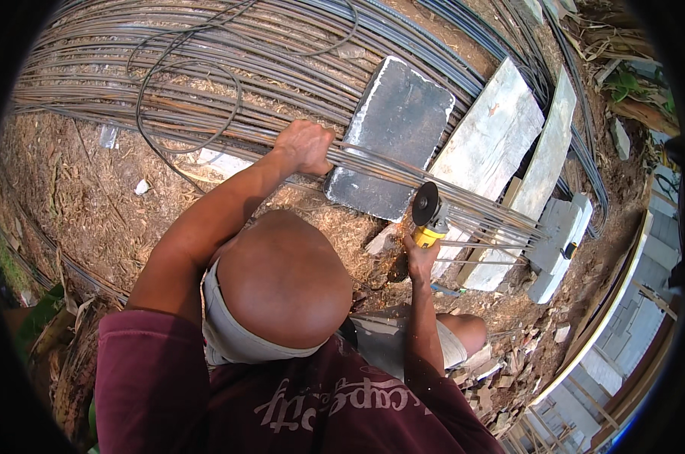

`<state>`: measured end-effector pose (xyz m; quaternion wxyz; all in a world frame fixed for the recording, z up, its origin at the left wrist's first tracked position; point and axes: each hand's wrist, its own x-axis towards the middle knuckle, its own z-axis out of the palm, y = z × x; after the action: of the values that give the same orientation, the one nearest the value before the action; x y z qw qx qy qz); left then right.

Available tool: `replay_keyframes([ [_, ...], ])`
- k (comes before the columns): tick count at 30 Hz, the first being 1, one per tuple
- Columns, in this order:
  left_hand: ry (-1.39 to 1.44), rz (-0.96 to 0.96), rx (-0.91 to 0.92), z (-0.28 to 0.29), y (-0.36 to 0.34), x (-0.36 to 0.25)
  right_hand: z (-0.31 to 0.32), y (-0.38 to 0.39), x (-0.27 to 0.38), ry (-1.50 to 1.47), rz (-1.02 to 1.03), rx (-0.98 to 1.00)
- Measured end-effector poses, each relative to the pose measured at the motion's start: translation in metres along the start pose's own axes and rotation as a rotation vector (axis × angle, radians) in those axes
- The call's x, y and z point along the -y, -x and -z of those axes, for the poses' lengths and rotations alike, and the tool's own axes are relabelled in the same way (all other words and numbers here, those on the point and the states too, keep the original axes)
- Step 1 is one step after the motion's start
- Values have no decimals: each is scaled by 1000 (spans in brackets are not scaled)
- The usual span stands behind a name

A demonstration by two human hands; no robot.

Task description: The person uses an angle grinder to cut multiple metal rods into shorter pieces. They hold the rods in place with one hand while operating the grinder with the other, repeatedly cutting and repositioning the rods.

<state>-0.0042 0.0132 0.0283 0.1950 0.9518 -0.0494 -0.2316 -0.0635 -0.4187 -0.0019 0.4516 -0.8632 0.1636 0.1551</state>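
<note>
My left hand (304, 145) is closed round a bundle of thin steel rods (388, 172), pressing it down beside a dark slab with pale chipped edges (410, 113). The rods cross the slab and run to the right. In my right hand (422, 259) is a yellow and grey angle grinder (431, 233), gripped by its body. Its black disc (425, 203) stands at the near edge of the rods, just right of the slab. Orange sparks fly below and left of the grinder. Whether the disc touches a rod is hard to make out.
Many long rusty rods (77, 79) lie across the far left, with a loose wire loop (139, 106) on top. Two pale boards (493, 113) lie right of the slab. The rod ends reach a grey block (565, 238). Rubble (501, 374) lies at the lower right.
</note>
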Motion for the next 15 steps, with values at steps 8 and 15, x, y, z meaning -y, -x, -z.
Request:
replay_keyframes([
  [8,-1,-13,-18,1,1,1,-1,2,4,-38,-3,10],
  [15,-16,-24,-36,-2,1,2,-1,-1,23,-47,-41,26],
])
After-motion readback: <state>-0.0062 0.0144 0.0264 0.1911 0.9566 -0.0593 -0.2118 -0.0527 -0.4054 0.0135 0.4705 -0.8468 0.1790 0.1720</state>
